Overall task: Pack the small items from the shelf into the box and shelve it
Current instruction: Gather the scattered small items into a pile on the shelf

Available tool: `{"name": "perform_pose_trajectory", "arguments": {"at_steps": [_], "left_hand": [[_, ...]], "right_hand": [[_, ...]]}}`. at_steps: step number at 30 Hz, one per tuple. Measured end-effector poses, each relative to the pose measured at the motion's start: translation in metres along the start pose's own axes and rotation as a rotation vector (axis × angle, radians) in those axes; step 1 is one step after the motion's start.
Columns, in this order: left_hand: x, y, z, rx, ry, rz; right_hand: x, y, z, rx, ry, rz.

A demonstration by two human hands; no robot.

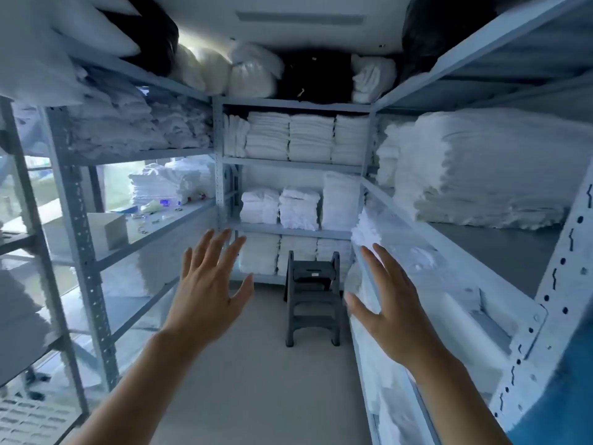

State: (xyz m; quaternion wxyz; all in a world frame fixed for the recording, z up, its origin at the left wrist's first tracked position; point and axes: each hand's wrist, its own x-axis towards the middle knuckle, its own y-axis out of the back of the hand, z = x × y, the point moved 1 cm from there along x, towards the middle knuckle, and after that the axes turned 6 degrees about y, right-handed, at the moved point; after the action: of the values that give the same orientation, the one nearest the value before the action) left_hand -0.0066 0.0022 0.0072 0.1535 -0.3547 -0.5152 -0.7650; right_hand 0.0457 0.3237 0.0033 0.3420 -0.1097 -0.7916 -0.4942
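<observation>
**Two empty hands, one box waiting on the shelf**

Both hands are up in front of the person with fingers spread wide. The left hand (208, 284) and the right hand (383, 300) hold nothing and touch nothing. I think they are held out like this because the work has not begun yet, and the person is only getting ready to reach.

The landmark is the dark grey plastic step stool (313, 297) standing on the floor, beyond the hands and between them. There is one stool. It is likely kept there for reaching the high shelves.

Far to the left of the stool and higher up is the grey metal shelf on the left (179, 216). On it sits one small white cardboard box (107, 231), near the front post. Just behind the box, scattered on the same shelf, lie the small items (154, 216). They are too tiny and blurry to count; a blue one, a few ring shapes and a couple of red bits show. The box sits close to them, so packing should be easy.

Behind the stool are stacks of folded white towels (288, 139), in three rows on the back shelves. To its right is one big pile of white linen (481, 175).
</observation>
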Motion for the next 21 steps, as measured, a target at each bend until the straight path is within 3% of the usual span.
{"name": "perform_pose_trajectory", "arguments": {"at_steps": [9, 21], "left_hand": [[0.092, -0.055, -0.124, -0.045, 0.008, -0.009], [0.142, -0.088, -0.249, -0.048, 0.093, 0.005]], "right_hand": [[0.112, -0.084, -0.016, -0.033, -0.035, 0.02], [0.217, -0.204, -0.031, 0.019, -0.003, -0.026]]}}
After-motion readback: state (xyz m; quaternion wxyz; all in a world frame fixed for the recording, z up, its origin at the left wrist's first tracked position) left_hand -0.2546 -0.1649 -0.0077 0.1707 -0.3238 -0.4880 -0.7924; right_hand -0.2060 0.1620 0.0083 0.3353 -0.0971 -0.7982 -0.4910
